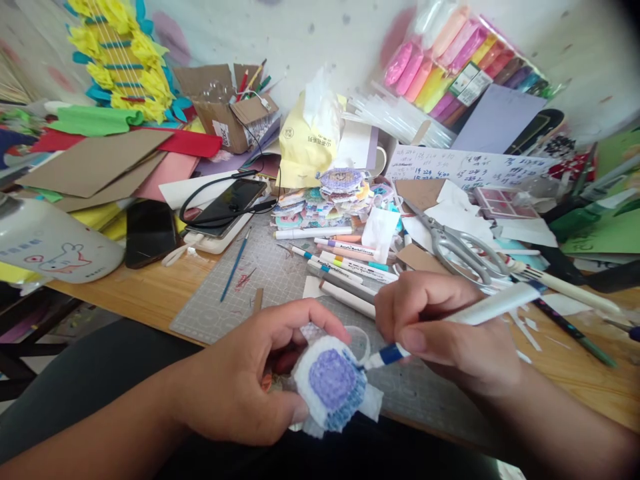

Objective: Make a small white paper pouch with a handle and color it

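My left hand [255, 373] is closed on a small round white textured piece [333, 380], pinching it between thumb and fingers. A purple patch fills its middle, and blue marks run along its lower right edge. My right hand [445, 327] grips a white acrylic marker [493, 303] with a blue band. The marker's tip meets the piece's right edge, beside the blue marks. A thin pale loop [363, 339] shows just above the piece. What lies behind the piece in my left palm is mostly hidden.
Several markers [345, 270] and a thin paintbrush [236, 263] lie on the grey cutting mat [213, 310]. Behind them is a stack of coloured pieces [320, 207]. Scissors [450, 243] rest at the right. Phones [150, 230] and a white container [60, 240] are at the left.
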Tool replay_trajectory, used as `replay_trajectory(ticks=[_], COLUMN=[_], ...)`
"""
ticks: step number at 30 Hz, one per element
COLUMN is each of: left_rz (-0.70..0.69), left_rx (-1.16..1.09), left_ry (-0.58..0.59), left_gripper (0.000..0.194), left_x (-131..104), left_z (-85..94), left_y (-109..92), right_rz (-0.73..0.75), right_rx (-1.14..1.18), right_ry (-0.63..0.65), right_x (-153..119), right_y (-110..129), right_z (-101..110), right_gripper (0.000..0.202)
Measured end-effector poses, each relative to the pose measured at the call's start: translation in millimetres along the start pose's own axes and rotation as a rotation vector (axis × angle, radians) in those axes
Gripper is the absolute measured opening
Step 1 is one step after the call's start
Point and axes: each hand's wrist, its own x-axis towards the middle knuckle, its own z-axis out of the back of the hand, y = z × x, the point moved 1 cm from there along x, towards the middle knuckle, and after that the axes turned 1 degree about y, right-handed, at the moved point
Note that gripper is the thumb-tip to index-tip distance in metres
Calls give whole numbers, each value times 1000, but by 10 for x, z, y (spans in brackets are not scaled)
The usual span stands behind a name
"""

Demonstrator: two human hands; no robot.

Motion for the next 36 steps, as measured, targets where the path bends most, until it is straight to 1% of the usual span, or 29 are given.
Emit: replay_trajectory(ticks=[4, 6, 8, 11, 15, 19, 22, 24, 27, 30, 36], left_rz=[3, -6, -24, -51, -72, -91, -91, -117, -151, -150, -145], left_rx=[-2, -5, -21, -50, -42, -47, -45, -40, -31, -29, -29], left_ry=[-3, -13, -18, -7, -18, -40, -48, -60, -56, -52, -44], left_gripper=[40, 39, 40, 43, 45, 40, 38, 39, 40, 37, 40], left_x=[-8, -14, -18, -17, -13, -8, -1, 1, -2, -3, -1], left_z=[18, 24, 27, 31, 44, 46, 50, 57, 63, 61, 57], left_y=[21, 29, 28, 16, 10, 23, 32, 30, 24, 20, 28], right_rz=[36, 32, 23, 34, 38, 34, 36, 62, 90, 102, 107], right_rx=[28, 39, 58, 50, 86, 92, 139, 159, 164, 158, 101], right_ry=[-30, -22, -9, -38, -9, -37, 1, -3, -20, -19, -19], right_x=[3, 1, -3, -13, -12, -4, -3, -4, -5, -3, -13], right_y=[-4, -10, -17, -24, -26, -27, -31, -34, -32, -22, -18], right_z=[7, 6, 5, 14, 19, 18, 16, 21, 26, 21, 3], right_gripper=[13, 14, 15, 12, 14, 12, 14, 14, 11, 11, 11])
